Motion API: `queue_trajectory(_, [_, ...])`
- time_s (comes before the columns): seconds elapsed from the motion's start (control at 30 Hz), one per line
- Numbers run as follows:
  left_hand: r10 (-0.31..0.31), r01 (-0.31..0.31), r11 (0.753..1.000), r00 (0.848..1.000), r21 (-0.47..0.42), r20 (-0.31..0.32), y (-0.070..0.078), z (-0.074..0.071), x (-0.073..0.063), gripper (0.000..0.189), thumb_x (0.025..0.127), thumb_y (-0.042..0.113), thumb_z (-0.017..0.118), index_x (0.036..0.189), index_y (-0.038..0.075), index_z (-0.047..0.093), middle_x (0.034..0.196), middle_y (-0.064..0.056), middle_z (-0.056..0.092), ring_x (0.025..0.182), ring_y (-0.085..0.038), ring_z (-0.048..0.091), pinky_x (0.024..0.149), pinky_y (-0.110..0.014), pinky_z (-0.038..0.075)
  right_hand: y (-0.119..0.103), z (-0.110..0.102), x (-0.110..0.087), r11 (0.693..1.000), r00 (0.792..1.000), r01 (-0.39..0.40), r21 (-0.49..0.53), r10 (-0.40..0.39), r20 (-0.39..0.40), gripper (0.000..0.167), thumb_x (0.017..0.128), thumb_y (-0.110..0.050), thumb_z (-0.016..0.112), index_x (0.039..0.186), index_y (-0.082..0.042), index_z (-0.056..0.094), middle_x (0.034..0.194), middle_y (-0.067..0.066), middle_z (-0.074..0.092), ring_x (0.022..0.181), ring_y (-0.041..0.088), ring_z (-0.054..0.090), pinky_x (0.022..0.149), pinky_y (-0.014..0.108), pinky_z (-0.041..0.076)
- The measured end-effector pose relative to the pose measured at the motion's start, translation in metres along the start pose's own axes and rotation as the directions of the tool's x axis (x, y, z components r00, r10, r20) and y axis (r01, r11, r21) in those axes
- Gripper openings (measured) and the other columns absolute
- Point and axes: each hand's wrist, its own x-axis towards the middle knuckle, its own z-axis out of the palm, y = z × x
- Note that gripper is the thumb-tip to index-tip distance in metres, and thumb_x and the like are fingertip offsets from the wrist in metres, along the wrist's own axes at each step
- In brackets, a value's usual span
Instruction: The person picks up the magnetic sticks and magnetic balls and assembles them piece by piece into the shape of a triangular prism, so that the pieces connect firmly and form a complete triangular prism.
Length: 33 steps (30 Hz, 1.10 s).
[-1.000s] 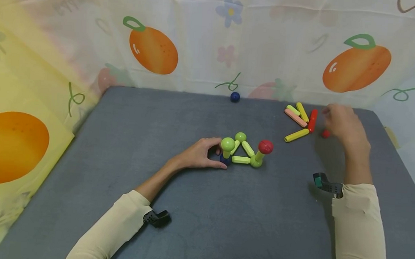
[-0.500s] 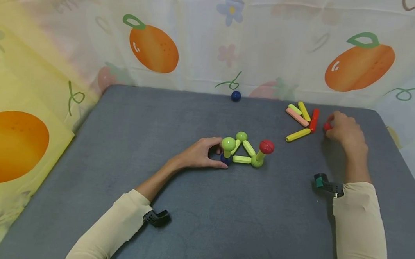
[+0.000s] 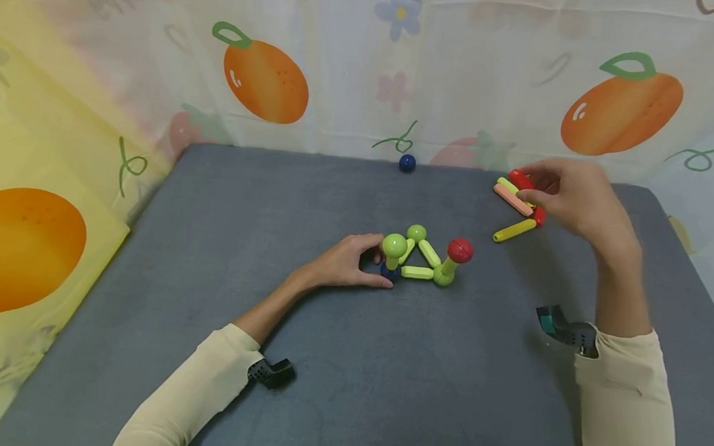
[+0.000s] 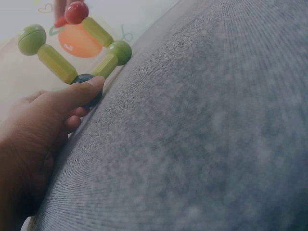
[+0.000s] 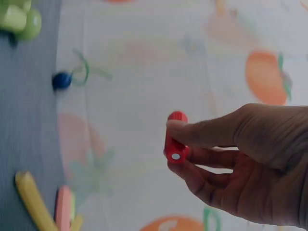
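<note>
Near the middle of the table, a magnetic-stick structure of light green rods [image 3: 418,273] forms a triangle with balls at its corners. A green ball [image 3: 395,246] and a red ball [image 3: 460,250] top two raised rods. My left hand [image 3: 345,261] grips the dark blue corner ball [image 4: 89,98] between thumb and fingers. At the back right, my right hand [image 3: 583,194] pinches a red magnetic rod [image 5: 176,137] between thumb and fingers, raised over the loose rods. A pale magnet disc shows on the rod's end in the right wrist view.
Below the right hand lie a pink rod [image 3: 512,199], a yellow rod [image 3: 515,230], another red rod [image 3: 540,216] and pale yellow ones, partly hidden. A loose blue ball [image 3: 407,163] sits at the table's back edge, before a fruit-printed curtain [image 3: 341,60].
My right hand took hold of the red piece at the far right, lifted it and moved left over the loose rods. My left hand has stayed on the blue ball.
</note>
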Motion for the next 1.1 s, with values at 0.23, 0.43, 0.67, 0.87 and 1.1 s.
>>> queue_trajectory(0.23, [0.005, -0.005, 1.000, 1.000, 0.000, 0.003, 0.000, 0.000, -0.001, 0.040, 0.083, 0.029, 0.091, 0.106, 0.014, 0.062, 0.094, -0.001, 0.062, 0.086, -0.011, 0.057, 0.083, -0.029, 0.049, -0.061, 0.020, -0.009, 0.962, 0.961, 0.272, -0.026, -0.269, 0.064, 0.026, 0.089, -0.006, 0.082, 0.114, -0.003, 0.077, 0.100, 0.011, 0.076, 0.086, 0.022, 0.069, 0.075, 0.031, 0.053])
queue_trajectory(0.43, [0.011, -0.011, 1.000, 1.000, 0.000, 0.005, 0.000, 0.001, 0.001, 0.040, 0.083, 0.030, 0.091, 0.106, 0.014, 0.062, 0.094, 0.000, 0.063, 0.086, -0.011, 0.057, 0.083, -0.029, 0.049, -0.091, 0.036, -0.018, 0.929, 0.905, 0.369, -0.004, -0.359, 0.230, 0.023, 0.092, -0.002, 0.076, 0.114, -0.006, 0.077, 0.103, 0.006, 0.072, 0.093, 0.024, 0.061, 0.082, 0.040, 0.049])
queue_trajectory(0.67, [0.019, -0.019, 1.000, 1.000, 0.002, 0.005, -0.001, 0.001, 0.002, 0.040, 0.083, 0.029, 0.091, 0.106, 0.014, 0.061, 0.094, 0.000, 0.063, 0.085, -0.011, 0.057, 0.083, -0.029, 0.049, -0.098, 0.052, -0.019, 0.926, 0.881, 0.378, -0.014, -0.354, 0.315, 0.020, 0.090, 0.000, 0.077, 0.109, -0.006, 0.079, 0.097, 0.004, 0.072, 0.094, 0.024, 0.059, 0.084, 0.040, 0.051])
queue_trajectory(0.87, [0.029, -0.029, 1.000, 1.000, -0.010, 0.007, -0.001, 0.001, 0.002, 0.040, 0.083, 0.028, 0.091, 0.107, 0.013, 0.062, 0.095, -0.001, 0.064, 0.087, -0.011, 0.058, 0.084, -0.029, 0.050, -0.096, 0.058, -0.018, 0.929, 0.880, 0.370, -0.016, -0.345, 0.325, 0.018, 0.090, 0.000, 0.077, 0.107, -0.005, 0.078, 0.100, 0.006, 0.074, 0.093, 0.025, 0.061, 0.083, 0.041, 0.052])
queue_trajectory(1.1, [0.017, -0.017, 1.000, 1.000, -0.022, 0.008, -0.001, 0.001, 0.002, 0.040, 0.083, 0.027, 0.091, 0.107, 0.013, 0.062, 0.095, -0.001, 0.064, 0.087, -0.011, 0.057, 0.084, -0.028, 0.049, -0.095, 0.057, -0.017, 0.932, 0.876, 0.361, -0.026, -0.329, 0.353, 0.022, 0.090, -0.002, 0.079, 0.111, -0.007, 0.077, 0.103, 0.006, 0.074, 0.094, 0.026, 0.060, 0.084, 0.041, 0.051])
